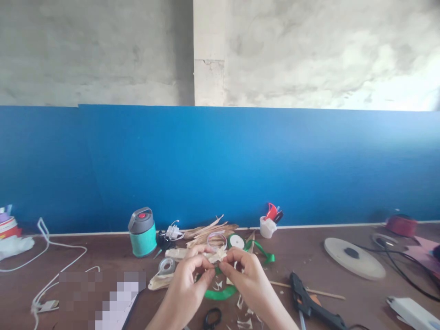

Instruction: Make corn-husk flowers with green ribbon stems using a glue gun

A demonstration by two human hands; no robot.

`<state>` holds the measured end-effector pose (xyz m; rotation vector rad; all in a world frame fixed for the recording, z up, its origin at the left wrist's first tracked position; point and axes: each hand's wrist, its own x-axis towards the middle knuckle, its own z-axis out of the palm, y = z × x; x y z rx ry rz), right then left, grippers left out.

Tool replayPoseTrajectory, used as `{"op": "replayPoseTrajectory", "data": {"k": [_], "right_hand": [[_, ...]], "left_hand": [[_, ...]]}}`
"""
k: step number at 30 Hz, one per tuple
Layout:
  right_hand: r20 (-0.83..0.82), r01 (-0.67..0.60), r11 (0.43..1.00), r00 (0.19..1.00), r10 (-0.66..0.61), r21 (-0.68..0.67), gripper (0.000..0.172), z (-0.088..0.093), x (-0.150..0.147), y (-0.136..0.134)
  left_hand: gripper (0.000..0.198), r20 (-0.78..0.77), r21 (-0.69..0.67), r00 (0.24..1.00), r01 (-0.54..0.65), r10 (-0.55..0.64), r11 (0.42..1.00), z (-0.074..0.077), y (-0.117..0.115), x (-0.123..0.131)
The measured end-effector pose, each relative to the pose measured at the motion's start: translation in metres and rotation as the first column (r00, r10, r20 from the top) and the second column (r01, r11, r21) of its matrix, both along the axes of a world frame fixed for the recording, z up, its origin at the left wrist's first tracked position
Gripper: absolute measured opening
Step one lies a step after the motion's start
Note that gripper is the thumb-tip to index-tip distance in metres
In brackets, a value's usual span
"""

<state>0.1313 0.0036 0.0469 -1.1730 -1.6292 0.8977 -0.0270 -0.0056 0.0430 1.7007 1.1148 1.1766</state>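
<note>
My left hand (192, 275) and my right hand (244, 270) meet over the middle of the table. Both have thumb and fingers pinched at the base of a small cream flower (220, 255), which looks made of dried husk. Below them a loop of green ribbon (222, 293) lies among pale husk scraps (244, 323). Just behind the hands are a white ribbon spool (237, 241) and a bundle of dry husks (209, 233). A roll of clear tape (167, 266) sits left of my left hand.
A black glue gun (311, 302) and a thin stick (325, 293) lie to the right. Farther right are a round pale disc (354, 259) and black cables. At left stand a teal flask (142, 231) and white cables (68, 270). A white cup (267, 228) holds tools by the blue partition (240, 169).
</note>
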Motion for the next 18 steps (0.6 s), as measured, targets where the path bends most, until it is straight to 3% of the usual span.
{"op": "replayPoseTrajectory", "data": {"k": [6,14,18], "right_hand": [[-0.051,-0.026,0.995,0.998,0.021,-0.098,0.013,0.000,-0.004,-0.001],[-0.082,-0.021,0.990,0.997,0.009,-0.138,0.009,0.001,-0.002,-0.001],[-0.133,-0.075,0.978,0.990,0.049,-0.193,0.008,0.002,0.000,-0.001]], "left_hand": [[0.004,0.037,-0.128,0.999,0.040,-0.035,0.991,-0.005,0.002,0.000],[0.020,0.007,-0.263,1.000,-0.003,0.005,0.965,-0.010,0.004,0.001],[0.019,0.028,-0.236,1.000,0.016,-0.009,0.972,-0.014,0.006,0.003]]}}
